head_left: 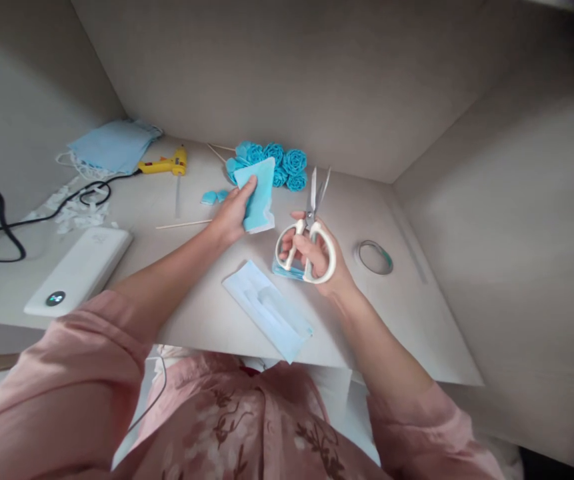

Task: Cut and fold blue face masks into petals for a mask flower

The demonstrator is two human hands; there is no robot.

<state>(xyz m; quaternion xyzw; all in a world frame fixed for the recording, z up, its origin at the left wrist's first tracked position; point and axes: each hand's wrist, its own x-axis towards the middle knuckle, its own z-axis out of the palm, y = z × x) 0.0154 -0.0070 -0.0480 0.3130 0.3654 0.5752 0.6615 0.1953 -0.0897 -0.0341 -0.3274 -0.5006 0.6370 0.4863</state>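
My left hand point(234, 212) grips a light blue piece of face mask fabric point(261, 193) with a pale, uneven lower edge, thumb on top. In my right hand point(323, 250) are scissors point(311, 220) with white handles, their blades parted and pointing away from me, apart from the fabric. Below the scissors' handles lies a small blue item point(287, 270), mostly hidden by the hand. A flattened pale blue mask piece point(269, 310) rests on the table between my forearms. Blue fabric flowers point(294, 161) sit in a cluster beyond my left hand.
A yellow glue gun point(169, 162) and stacked blue masks point(114, 143) are at the back left. White scraps point(79, 210), a black cable point(1, 227) and a white power bank point(79, 270) lie at the left. A tape roll point(374, 257) is on the right; walls enclose the table.
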